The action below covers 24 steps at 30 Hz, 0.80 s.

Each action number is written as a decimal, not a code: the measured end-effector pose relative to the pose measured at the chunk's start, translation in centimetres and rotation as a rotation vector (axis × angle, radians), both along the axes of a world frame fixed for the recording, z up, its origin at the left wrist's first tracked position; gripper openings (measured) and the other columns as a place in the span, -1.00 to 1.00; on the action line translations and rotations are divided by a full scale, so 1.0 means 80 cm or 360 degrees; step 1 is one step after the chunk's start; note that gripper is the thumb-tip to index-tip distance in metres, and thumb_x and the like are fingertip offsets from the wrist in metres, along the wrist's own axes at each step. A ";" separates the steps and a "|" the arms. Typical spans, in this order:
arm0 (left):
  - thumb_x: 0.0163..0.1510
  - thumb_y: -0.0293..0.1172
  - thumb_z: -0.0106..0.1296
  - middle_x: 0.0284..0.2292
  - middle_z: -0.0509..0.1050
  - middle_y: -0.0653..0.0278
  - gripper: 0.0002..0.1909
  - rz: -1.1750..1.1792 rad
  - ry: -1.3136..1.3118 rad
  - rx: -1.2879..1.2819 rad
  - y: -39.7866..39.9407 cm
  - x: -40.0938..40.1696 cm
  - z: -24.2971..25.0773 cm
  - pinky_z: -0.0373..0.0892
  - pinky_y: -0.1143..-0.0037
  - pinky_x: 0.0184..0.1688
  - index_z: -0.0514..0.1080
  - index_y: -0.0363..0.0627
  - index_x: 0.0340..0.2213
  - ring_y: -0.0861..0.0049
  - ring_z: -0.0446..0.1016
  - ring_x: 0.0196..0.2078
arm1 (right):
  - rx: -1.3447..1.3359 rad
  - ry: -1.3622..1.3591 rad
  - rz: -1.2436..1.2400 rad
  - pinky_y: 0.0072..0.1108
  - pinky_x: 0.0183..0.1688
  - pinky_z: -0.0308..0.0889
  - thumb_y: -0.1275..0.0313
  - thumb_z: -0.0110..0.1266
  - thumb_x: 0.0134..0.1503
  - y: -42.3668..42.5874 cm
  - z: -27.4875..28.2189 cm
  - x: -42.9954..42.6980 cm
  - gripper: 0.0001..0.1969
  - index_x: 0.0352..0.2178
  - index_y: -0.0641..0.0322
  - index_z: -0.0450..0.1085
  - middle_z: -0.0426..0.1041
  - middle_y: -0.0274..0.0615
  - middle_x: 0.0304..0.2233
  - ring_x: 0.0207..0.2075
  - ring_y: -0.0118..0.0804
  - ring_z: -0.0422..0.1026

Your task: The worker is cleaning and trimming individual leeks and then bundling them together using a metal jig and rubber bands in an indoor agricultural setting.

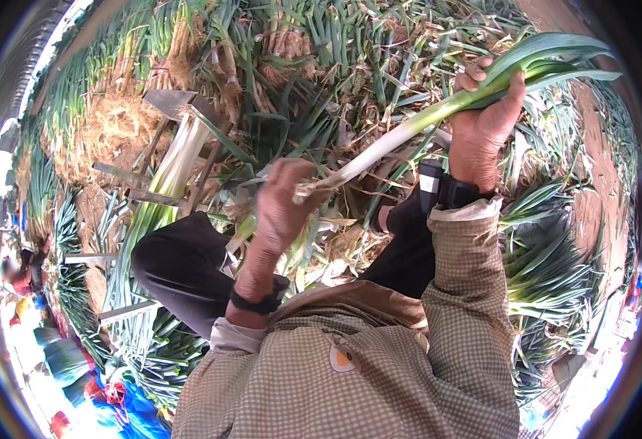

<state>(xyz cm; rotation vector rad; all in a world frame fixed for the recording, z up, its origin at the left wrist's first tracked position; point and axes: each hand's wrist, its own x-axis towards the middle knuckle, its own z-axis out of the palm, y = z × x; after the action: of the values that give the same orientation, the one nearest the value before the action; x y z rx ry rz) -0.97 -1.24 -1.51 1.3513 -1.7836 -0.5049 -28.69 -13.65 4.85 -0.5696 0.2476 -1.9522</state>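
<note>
A single large green onion [389,141] slants across the view, its white root end low and its green leaves up at the right. My right hand [488,118] grips it where the white shank turns green, with fingers and thumb wrapped around. At the root end is my left hand [282,206], blurred, with curled fingers and the thumb by the roots. Whether those fingers are closed on the root end is unclear. Left of my knee, a bundle of trimmed green onions [177,151] lies in a metal frame rack [153,196], white ends against its upper plate.
Tied bunches of green onions with roots [126,118] stand at the upper left. Leaf waste [343,247] covers the ground between my legs. More green onions [551,274] lie at the right beside bare soil [601,159]. Another person [24,274] is at the far left, near blue sheeting [140,406].
</note>
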 end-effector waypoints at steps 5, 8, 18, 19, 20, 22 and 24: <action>-0.23 -0.65 0.21 -0.38 0.38 0.23 -0.65 0.0065 -0.0397 -0.0420 0.007 -0.026 -0.011 0.36 0.41 -0.34 0.35 -0.14 -0.35 0.30 0.40 -0.35 | 0.0060 0.0003 -0.0042 -0.60 -0.42 0.25 0.19 0.07 0.09 0.000 -0.005 0.020 -0.64 -0.17 0.16 0.27 0.34 -0.20 -0.38 -0.44 -0.40 0.29; -0.22 -0.66 0.20 -0.40 0.38 0.23 -0.66 0.0099 -0.0447 -0.0476 0.008 -0.027 -0.011 0.34 0.41 -0.37 0.35 -0.14 -0.36 0.26 0.40 -0.37 | 0.0314 -0.0026 -0.0137 -0.57 -0.44 0.26 0.13 -0.04 0.16 0.001 -0.001 0.026 -0.65 -0.20 0.18 0.24 0.36 -0.19 -0.39 -0.48 -0.39 0.31; -0.14 -0.58 0.20 -0.62 0.34 0.45 -0.82 -0.0565 0.0538 0.1124 0.006 -0.012 0.001 0.24 0.67 -0.49 0.36 -0.22 -0.52 0.82 0.27 -0.53 | 0.0374 0.0080 -0.0080 -0.60 -0.38 0.30 0.41 0.05 0.10 0.002 -0.007 0.033 -0.76 -0.23 0.31 0.28 0.36 -0.18 -0.40 -0.40 -0.34 0.35; -0.15 -0.58 0.20 -0.61 0.35 0.43 -0.82 -0.0626 0.0597 0.1232 0.008 -0.010 0.001 0.26 0.65 -0.48 0.36 -0.22 -0.52 0.81 0.28 -0.53 | 0.0374 0.0081 -0.0079 -0.60 -0.38 0.30 0.41 0.05 0.10 0.003 -0.008 0.033 -0.76 -0.23 0.31 0.28 0.36 -0.18 -0.40 -0.40 -0.34 0.35; -0.15 -0.58 0.20 -0.61 0.35 0.43 -0.82 -0.0624 0.0599 0.1232 0.012 -0.009 0.002 0.26 0.65 -0.48 0.36 -0.22 -0.52 0.81 0.28 -0.53 | 0.0380 0.0122 -0.0071 -0.59 -0.38 0.31 0.43 0.05 0.09 0.004 -0.010 0.033 -0.76 -0.22 0.32 0.27 0.36 -0.18 -0.40 -0.40 -0.32 0.35; -0.13 -0.58 0.18 -0.58 0.38 0.35 -0.84 -0.0666 0.0372 0.0701 0.021 -0.009 0.014 0.29 0.60 -0.48 0.36 -0.18 -0.52 0.67 0.35 -0.53 | 0.0387 0.0168 -0.0073 -0.58 -0.38 0.32 0.46 0.05 0.08 0.003 -0.013 0.031 -0.76 -0.22 0.33 0.26 0.35 -0.18 -0.39 -0.39 -0.30 0.35; -0.12 -0.59 0.16 -0.56 0.38 0.30 -0.85 -0.0621 0.0061 0.0450 0.031 -0.009 0.034 0.31 0.57 -0.47 0.36 -0.17 -0.52 0.57 0.37 -0.52 | 0.0456 0.0058 -0.0046 -0.53 -0.38 0.35 0.54 0.06 0.05 0.000 -0.017 0.028 -0.72 -0.18 0.35 0.23 0.34 -0.15 -0.36 -0.36 -0.25 0.35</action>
<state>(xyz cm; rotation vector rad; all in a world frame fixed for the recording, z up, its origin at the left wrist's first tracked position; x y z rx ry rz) -1.66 1.22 1.18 1.1637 -2.0078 -1.0191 -26.44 -13.61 3.48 -0.4149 0.5511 -1.8917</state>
